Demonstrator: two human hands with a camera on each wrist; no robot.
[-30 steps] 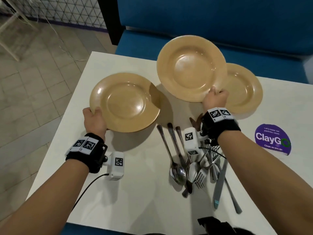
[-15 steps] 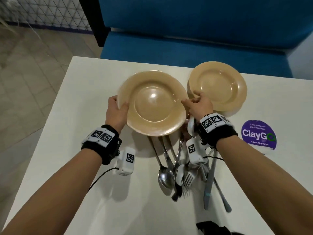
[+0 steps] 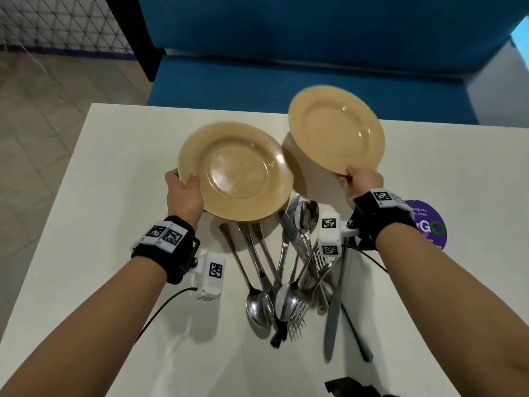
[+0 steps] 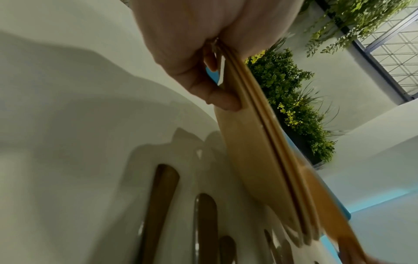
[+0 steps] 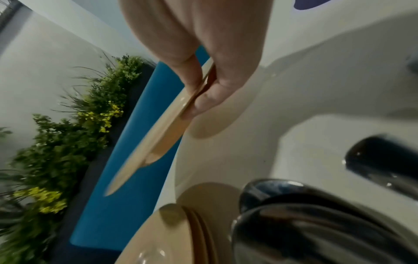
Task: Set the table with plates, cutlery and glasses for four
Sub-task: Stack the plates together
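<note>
- tan plate (image 3: 337, 130) tilts clear above the white surface (image 3: 120, 202), pinched at its near rim by the right hand (image 3: 361, 183).
- left hand (image 3: 183, 193) fingers (image 4: 222, 100) clamp stacked plates (image 3: 234, 171) just beside the cutlery (image 3: 292, 270).

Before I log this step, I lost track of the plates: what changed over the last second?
The right hand set its raised plate onto the one the left hand grips, making a stack of plates. It then let go and took the far plate, which lay on the table and is now lifted and tilted. The left hand kept its grip; the cutlery pile stayed put.
</note>
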